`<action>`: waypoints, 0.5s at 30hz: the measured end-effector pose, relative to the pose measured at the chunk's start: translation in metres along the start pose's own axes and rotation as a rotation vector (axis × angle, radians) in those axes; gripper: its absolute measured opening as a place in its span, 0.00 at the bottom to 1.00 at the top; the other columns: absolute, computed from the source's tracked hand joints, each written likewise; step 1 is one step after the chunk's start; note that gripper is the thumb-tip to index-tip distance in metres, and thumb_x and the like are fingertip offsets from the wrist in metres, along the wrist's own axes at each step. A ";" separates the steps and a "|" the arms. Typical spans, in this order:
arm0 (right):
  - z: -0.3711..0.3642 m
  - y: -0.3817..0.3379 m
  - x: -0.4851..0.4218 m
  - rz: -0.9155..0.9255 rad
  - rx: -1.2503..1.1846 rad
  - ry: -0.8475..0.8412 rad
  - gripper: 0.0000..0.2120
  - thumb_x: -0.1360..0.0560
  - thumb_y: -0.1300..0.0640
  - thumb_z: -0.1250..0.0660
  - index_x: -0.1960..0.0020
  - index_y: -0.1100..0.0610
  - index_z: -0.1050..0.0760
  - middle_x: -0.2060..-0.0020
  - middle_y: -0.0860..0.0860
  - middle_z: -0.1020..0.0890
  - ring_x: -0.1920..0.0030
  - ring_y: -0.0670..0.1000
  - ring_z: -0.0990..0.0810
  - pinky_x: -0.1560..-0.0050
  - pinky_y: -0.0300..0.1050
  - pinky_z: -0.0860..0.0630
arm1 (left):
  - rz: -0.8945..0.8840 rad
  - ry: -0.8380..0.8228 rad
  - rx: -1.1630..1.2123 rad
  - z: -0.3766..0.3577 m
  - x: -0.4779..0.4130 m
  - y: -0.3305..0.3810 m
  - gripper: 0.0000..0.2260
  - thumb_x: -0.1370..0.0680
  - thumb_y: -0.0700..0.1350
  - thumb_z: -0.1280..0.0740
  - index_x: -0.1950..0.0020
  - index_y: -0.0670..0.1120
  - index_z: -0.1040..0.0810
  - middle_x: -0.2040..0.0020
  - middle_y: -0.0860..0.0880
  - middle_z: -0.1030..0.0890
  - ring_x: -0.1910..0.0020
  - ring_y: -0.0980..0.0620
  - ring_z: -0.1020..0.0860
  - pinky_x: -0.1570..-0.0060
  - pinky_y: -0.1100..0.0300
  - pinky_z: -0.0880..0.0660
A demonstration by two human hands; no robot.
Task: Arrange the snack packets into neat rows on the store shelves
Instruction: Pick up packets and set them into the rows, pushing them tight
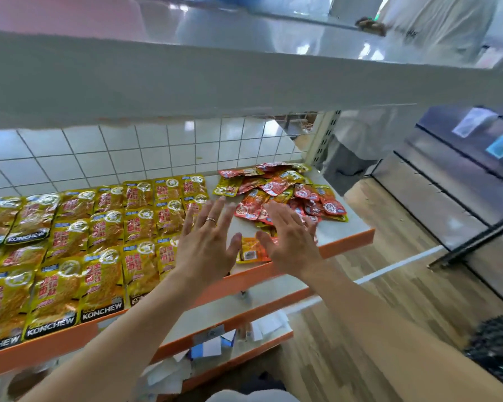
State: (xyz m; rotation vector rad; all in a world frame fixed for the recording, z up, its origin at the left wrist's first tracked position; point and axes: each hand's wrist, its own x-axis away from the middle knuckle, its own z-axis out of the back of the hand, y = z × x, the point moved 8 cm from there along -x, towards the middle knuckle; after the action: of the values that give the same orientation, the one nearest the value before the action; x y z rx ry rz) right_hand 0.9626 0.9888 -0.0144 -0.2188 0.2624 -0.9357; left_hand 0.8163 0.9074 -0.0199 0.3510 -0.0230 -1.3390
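Observation:
Yellow snack packets [105,233] lie in overlapping rows across the left and middle of the shelf [346,227], whose front edge is orange. A loose heap of red and yellow packets [282,192] sits at the shelf's right end. One orange packet [251,250] lies face down near the front edge, between my hands. My left hand [206,242], with a ring on one finger, hovers flat with fingers spread at the right end of the rows. My right hand [291,242] is spread flat over the near side of the heap. Neither hand holds anything.
A white shelf board [244,79] hangs close overhead. A wire grid [157,146] backs the shelf, with tiled floor behind it. Lower shelves [230,340] hold white paper scraps. A dark glass cabinet [462,169] stands at right across wood flooring. A person in white stands behind the shelving.

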 end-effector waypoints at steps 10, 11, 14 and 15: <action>0.013 0.122 -0.026 -0.187 0.015 -0.169 0.31 0.19 0.40 0.43 0.20 0.46 0.47 0.21 0.46 0.42 0.22 0.50 0.45 0.27 0.63 0.51 | 0.022 -0.106 0.047 -0.039 -0.063 0.067 0.28 0.18 0.55 0.43 0.19 0.51 0.45 0.18 0.50 0.44 0.19 0.50 0.47 0.21 0.48 0.54; 0.013 0.135 -0.030 -0.201 0.012 -0.185 0.31 0.19 0.40 0.43 0.20 0.46 0.47 0.21 0.46 0.43 0.22 0.51 0.46 0.27 0.64 0.51 | 0.030 -0.126 0.042 -0.045 -0.070 0.073 0.28 0.18 0.55 0.43 0.19 0.51 0.45 0.18 0.49 0.44 0.19 0.50 0.48 0.21 0.48 0.54; 0.013 0.164 -0.045 -0.210 0.021 -0.224 0.31 0.20 0.38 0.43 0.20 0.44 0.47 0.20 0.46 0.44 0.21 0.52 0.47 0.28 0.67 0.49 | 0.068 -0.176 -0.020 -0.060 -0.089 0.086 0.28 0.18 0.59 0.45 0.19 0.51 0.43 0.18 0.48 0.44 0.19 0.49 0.47 0.21 0.47 0.53; 0.012 0.171 -0.049 -0.202 0.030 -0.239 0.32 0.20 0.38 0.43 0.20 0.44 0.48 0.20 0.46 0.45 0.21 0.52 0.48 0.28 0.67 0.49 | 0.087 -0.191 -0.038 -0.065 -0.095 0.089 0.28 0.18 0.60 0.45 0.19 0.51 0.42 0.19 0.47 0.43 0.20 0.48 0.46 0.21 0.46 0.52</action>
State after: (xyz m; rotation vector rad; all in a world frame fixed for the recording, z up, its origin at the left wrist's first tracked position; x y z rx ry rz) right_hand 1.0689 1.1280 -0.0474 -0.3314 0.0048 -1.1017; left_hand 0.8925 1.0297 -0.0409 0.1865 -0.1706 -1.2806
